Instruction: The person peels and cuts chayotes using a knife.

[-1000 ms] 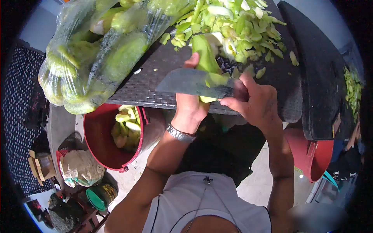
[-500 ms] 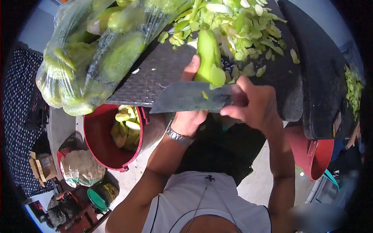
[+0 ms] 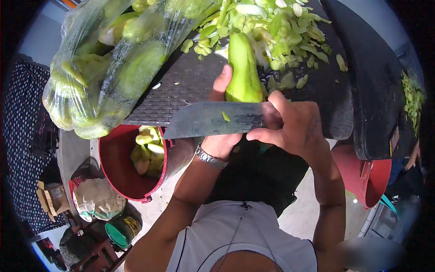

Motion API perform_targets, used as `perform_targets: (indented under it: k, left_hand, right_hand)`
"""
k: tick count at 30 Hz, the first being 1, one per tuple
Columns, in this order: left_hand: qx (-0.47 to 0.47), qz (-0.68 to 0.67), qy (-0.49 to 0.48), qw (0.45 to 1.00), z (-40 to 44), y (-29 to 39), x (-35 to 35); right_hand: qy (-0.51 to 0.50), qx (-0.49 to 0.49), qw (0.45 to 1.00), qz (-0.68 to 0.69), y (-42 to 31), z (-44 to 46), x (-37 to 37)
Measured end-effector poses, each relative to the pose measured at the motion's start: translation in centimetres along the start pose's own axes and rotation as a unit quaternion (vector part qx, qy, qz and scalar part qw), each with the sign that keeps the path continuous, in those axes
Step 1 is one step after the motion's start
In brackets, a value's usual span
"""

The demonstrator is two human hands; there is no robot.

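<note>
A pale green, partly peeled fruit points away from me above the dark woven table. My left hand holds its near end, thumb along its left side; the palm is partly hidden by the blade. In my right hand is a wide-bladed knife, its blade lying across in front of the fruit and pointing left. A small green sliver sticks to the blade. Green and white peelings are heaped behind the fruit.
A clear plastic bag of green fruit lies at the upper left. Below it stands a red bucket holding cut pieces. Another red bucket is at the right, beneath a black board. A sack sits at lower left.
The knife has moved toward me and left, from over the fruit to its near end. The fruit has turned more upright in view, and a loose slice at its near end is no longer visible.
</note>
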State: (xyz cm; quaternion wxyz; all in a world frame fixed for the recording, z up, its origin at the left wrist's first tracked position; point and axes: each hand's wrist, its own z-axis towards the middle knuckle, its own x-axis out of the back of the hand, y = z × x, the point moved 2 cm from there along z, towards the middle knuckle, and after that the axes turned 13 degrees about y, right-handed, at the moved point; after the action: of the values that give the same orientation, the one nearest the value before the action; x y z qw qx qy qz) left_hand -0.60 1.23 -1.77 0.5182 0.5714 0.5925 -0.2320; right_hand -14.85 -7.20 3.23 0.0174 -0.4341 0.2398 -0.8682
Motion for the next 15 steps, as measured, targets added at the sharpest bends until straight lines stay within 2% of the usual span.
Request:
perform_targets:
  k: [1,3,5,8,10,13,14,15]
  left_hand:
    - [0.005,-0.02,-0.007,1.0,0.1,0.0,0.2]
    - [-0.02,0.036,-0.018,0.999,0.0,0.3,1.2]
    - [-0.069,0.074,-0.053,0.993,-0.8,0.1,1.6]
    - [-0.061,-0.005,0.044,0.997,-0.6,-0.8,0.6]
    - [-0.058,-0.005,0.133,0.989,-0.4,-1.0,-1.1]
    - [-0.021,0.111,-0.018,0.993,-1.5,-0.4,0.8]
    - [-0.02,0.132,-0.038,0.99,-1.6,-0.2,0.8]
    - [-0.045,0.123,-0.013,0.991,-1.0,-0.3,0.7]
  right_hand:
    - [-0.007,-0.029,1.0,0.006,0.3,0.2,0.1]
    - [-0.02,-0.085,0.996,0.017,1.4,0.5,0.6]
    - [0.003,-0.089,0.996,-0.015,2.8,0.1,0.5]
    - [0.013,-0.063,0.998,0.015,1.6,0.2,0.4]
    - [0.013,-0.043,0.998,0.036,0.9,0.4,0.6]
    - [0.038,-0.114,0.993,0.01,4.4,0.9,0.4]
    - [0.036,-0.122,0.992,0.017,4.5,1.0,0.8]
    - [0.016,-0.107,0.993,0.041,3.8,1.2,1.1]
